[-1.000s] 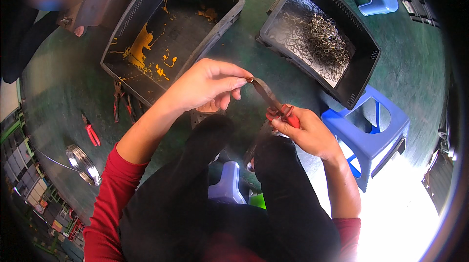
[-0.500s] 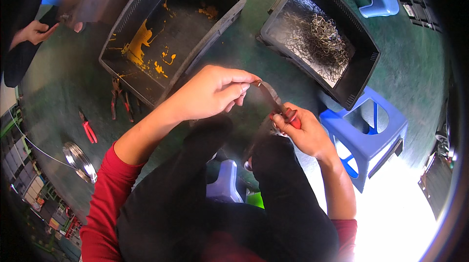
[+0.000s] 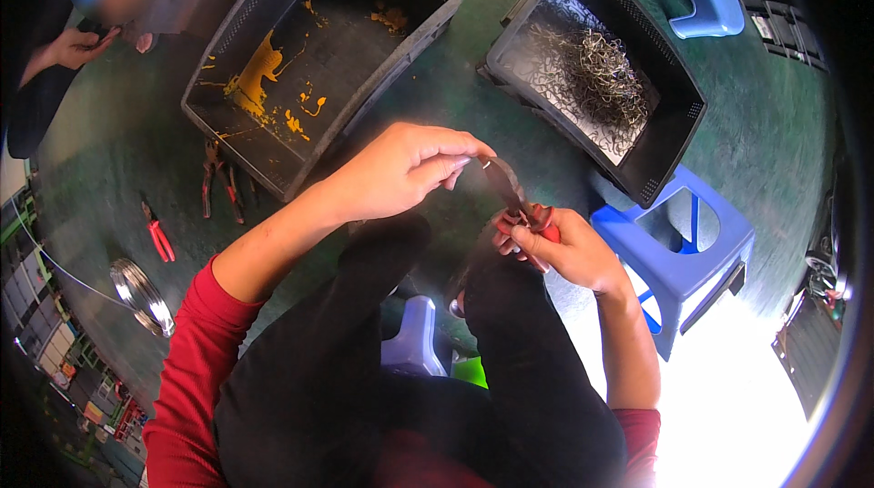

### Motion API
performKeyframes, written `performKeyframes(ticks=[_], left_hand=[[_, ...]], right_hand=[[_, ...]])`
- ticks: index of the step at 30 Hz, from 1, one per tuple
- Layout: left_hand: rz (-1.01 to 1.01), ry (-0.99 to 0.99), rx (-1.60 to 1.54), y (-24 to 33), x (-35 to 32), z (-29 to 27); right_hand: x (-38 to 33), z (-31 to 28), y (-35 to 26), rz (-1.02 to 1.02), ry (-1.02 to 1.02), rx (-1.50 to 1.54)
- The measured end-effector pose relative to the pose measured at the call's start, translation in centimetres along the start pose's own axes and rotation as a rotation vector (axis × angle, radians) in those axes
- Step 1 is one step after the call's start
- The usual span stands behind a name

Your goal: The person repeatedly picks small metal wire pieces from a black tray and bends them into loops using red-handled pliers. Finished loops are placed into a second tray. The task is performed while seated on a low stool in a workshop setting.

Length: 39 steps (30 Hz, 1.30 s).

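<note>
My right hand is closed round the red handles of a pair of pliers, with its fingers showing between and below the handles. The dark jaws point up and left. At their tip, the thumb and forefinger of my left hand are pinched together. A tiny shiny bit shows there, too small to name. Both hands hang above my knees.
A black crate with yellow stains stands at far left. Another black crate holds a heap of bent metal pieces. Right are blue stools; left lie red-handled pliers, more pliers and a wire coil. Another person's hand is at far left.
The fingers of my right hand have loosened and spread a little on the plier handles. My left hand stays pinched at the jaw tip.
</note>
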<state>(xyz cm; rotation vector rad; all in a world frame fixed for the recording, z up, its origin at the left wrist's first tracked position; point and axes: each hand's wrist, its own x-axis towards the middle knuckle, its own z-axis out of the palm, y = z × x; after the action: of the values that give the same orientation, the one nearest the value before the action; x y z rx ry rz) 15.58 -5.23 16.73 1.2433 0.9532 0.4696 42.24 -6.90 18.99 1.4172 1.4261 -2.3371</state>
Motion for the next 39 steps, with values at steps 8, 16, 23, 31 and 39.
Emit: performKeyframes(ticks=[8,16,23,31,39], left_hand=[[-0.061,-0.029,-0.105,0.0,0.0,0.0],[0.082,0.097,0.158,0.3,0.2,0.5],[0.092,0.156,0.175,0.9,-0.2,1.1],[-0.028,0.208,0.115,1.7,-0.5,2.0],[-0.108,0.25,0.024,2.2,-0.6,2.8]], right_hand=[[0.2,0.4,-0.2,0.034,-0.02,0.118],[0.8,0.8,-0.1,0.072,0.115,-0.045],[0.9,0.8,0.2,0.066,0.145,-0.034],[1.4,1.0,0.8,0.033,0.199,-0.005],[1.8,0.9,1.4,0.012,0.187,0.017]])
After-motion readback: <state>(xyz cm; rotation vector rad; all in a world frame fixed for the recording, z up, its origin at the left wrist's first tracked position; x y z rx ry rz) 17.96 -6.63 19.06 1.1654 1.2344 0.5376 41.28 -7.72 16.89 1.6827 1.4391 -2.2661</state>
